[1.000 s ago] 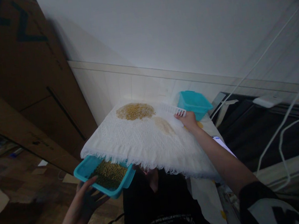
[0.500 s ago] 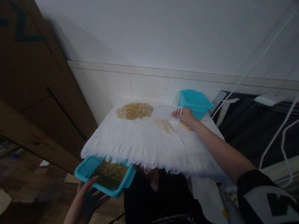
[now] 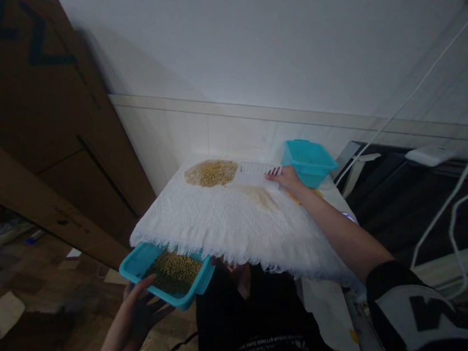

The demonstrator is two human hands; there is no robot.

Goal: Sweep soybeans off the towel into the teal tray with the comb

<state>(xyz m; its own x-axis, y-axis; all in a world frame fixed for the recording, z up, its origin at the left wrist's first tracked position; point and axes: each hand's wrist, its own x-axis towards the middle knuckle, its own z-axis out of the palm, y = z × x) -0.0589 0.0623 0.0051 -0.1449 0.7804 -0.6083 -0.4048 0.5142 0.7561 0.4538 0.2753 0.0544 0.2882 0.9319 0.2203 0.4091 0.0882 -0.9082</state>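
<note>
Gripping flat white plastic scraper (image 3: 254, 173) mid-frame, right hand (image 3: 287, 179); holding rectangular teal plastic tub (image 3: 204, 282) lower left, left hand (image 3: 136, 309). Could spill round yellowish beans (image 3: 180, 265) if tipped.

Passage is free over the white cloth (image 3: 180, 224) at near left, bounded by the bean pile (image 3: 213, 174) and right forearm (image 3: 342, 231).

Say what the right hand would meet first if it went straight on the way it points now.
Likely the pile of beans on the white cloth: the right hand points left toward it, with the white slotted board it holds leading. Whether the board's edge touches the beans is unclear.
</note>
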